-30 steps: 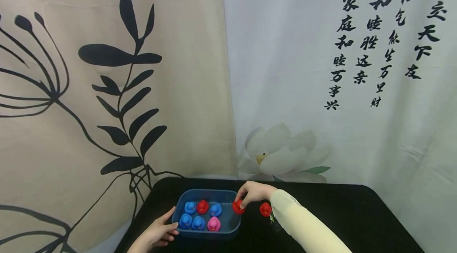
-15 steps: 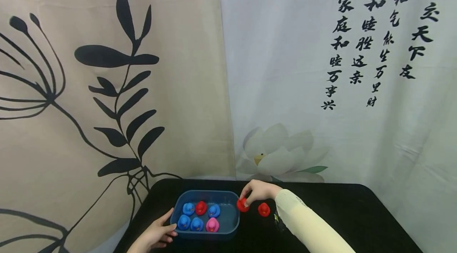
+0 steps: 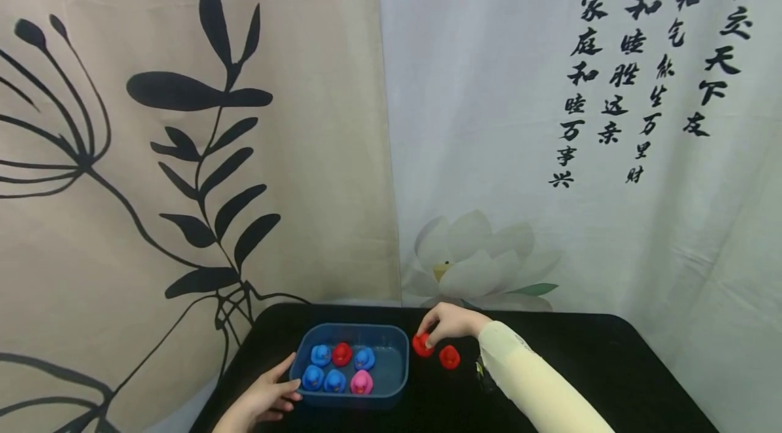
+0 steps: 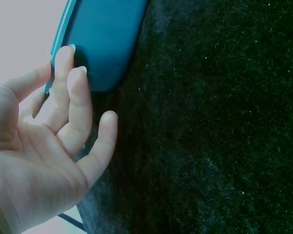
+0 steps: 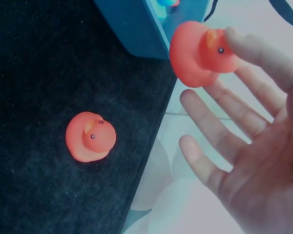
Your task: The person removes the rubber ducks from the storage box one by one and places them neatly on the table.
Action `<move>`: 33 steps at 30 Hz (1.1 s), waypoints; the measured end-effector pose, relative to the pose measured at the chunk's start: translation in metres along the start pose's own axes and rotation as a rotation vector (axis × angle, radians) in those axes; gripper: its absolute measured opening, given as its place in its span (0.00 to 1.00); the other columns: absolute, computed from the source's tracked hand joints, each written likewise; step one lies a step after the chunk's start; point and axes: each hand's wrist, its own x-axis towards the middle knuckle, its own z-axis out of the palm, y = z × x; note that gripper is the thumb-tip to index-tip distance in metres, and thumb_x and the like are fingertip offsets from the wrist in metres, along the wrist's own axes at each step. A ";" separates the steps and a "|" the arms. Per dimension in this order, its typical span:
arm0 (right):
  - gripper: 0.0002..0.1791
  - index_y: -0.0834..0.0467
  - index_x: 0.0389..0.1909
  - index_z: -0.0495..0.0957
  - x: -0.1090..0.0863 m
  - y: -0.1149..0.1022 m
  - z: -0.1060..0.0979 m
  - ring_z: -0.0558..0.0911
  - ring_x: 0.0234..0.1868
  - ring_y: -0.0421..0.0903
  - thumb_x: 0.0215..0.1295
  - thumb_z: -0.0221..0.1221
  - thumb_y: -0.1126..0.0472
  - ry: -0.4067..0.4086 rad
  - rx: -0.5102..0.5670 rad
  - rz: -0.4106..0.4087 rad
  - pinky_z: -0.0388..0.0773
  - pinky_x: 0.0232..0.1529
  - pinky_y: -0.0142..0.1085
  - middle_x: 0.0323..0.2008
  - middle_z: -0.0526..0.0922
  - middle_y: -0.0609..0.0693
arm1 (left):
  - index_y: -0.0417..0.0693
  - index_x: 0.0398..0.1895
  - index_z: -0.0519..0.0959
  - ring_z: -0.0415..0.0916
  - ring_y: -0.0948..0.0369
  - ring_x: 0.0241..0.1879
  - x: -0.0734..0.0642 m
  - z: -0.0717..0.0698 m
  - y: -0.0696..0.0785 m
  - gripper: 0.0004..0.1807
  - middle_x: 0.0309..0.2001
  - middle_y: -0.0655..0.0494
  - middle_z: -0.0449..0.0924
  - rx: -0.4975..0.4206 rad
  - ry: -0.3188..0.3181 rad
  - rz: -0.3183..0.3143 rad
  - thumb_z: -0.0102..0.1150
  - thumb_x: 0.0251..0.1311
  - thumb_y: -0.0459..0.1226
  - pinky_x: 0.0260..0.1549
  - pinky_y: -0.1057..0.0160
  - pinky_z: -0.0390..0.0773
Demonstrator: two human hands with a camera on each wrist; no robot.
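Note:
My right hand [image 3: 453, 322] pinches a red rubber duck [image 5: 193, 56] between thumb and fingers, just off the tray's right side. In the right wrist view the duck's orange beak and one eye show. A second red rubber duck [image 3: 449, 357] sits on the table below that hand. My left hand [image 3: 261, 399] grips the left end of a blue plastic tray [image 3: 391, 364], thumb at the rim; in the left wrist view its other fingers [image 4: 79, 92] curve near the tray's outer wall. Inside the tray are several blue ducks [image 3: 334, 381], a red duck [image 3: 341, 353] and a pink duck [image 3: 361, 382].
The black table [image 3: 568, 358] extends to the right of the tray. A small dark object [image 3: 484, 375] lies by the right sleeve, too unclear to name. Behind the table hangs a printed curtain [image 3: 330, 148] with plants and writing.
My right hand has carried the pinched red duck from over the tray's right rim outward to the right. The left hand keeps its place at the tray.

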 end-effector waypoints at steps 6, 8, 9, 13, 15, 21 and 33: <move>0.11 0.51 0.39 0.86 -0.003 0.014 -0.003 0.80 0.41 0.40 0.53 0.68 0.59 0.030 0.014 -0.003 0.74 0.50 0.47 0.36 0.84 0.40 | 0.41 0.76 0.46 0.79 0.51 0.33 0.003 0.000 0.000 0.41 0.34 0.48 0.82 -0.001 0.002 -0.001 0.53 0.68 0.45 0.32 0.54 0.75; 0.11 0.53 0.39 0.86 -0.005 0.017 -0.004 0.80 0.40 0.40 0.53 0.68 0.60 0.037 0.020 0.002 0.74 0.49 0.48 0.35 0.85 0.41 | 0.40 0.76 0.45 0.79 0.51 0.33 0.004 0.000 -0.001 0.41 0.35 0.47 0.82 -0.004 -0.007 0.002 0.53 0.68 0.45 0.32 0.54 0.75; 0.11 0.53 0.39 0.86 -0.006 0.019 -0.004 0.80 0.40 0.40 0.53 0.68 0.60 0.040 0.023 0.009 0.75 0.49 0.48 0.35 0.85 0.41 | 0.40 0.76 0.45 0.79 0.50 0.34 0.004 0.000 -0.001 0.41 0.35 0.47 0.82 -0.006 -0.015 0.004 0.53 0.68 0.45 0.32 0.54 0.75; 0.10 0.55 0.38 0.86 -0.012 0.021 -0.007 0.80 0.40 0.42 0.53 0.68 0.61 0.062 0.024 0.012 0.75 0.49 0.50 0.37 0.85 0.44 | 0.40 0.76 0.44 0.79 0.50 0.35 0.004 0.000 0.000 0.41 0.36 0.46 0.82 -0.016 -0.028 0.006 0.53 0.68 0.45 0.33 0.54 0.76; 0.10 0.56 0.38 0.86 -0.015 0.022 -0.008 0.81 0.40 0.42 0.53 0.68 0.61 0.072 0.023 0.017 0.75 0.49 0.50 0.37 0.85 0.44 | 0.41 0.76 0.44 0.79 0.50 0.35 0.004 0.000 0.001 0.41 0.36 0.46 0.82 -0.023 -0.029 0.003 0.53 0.68 0.45 0.34 0.54 0.76; 0.10 0.57 0.38 0.86 -0.025 0.034 -0.013 0.81 0.38 0.43 0.54 0.67 0.62 0.088 0.056 0.030 0.75 0.50 0.52 0.35 0.86 0.46 | 0.41 0.76 0.44 0.79 0.51 0.34 0.004 0.001 0.003 0.42 0.36 0.47 0.82 -0.028 -0.029 0.001 0.53 0.67 0.45 0.34 0.54 0.76; 0.09 0.60 0.36 0.86 -0.041 0.055 -0.023 0.80 0.33 0.41 0.51 0.67 0.65 0.115 0.030 0.055 0.77 0.43 0.43 0.32 0.85 0.46 | 0.42 0.76 0.44 0.79 0.50 0.35 0.007 -0.003 0.000 0.42 0.36 0.48 0.82 -0.032 -0.029 -0.017 0.53 0.67 0.46 0.34 0.54 0.76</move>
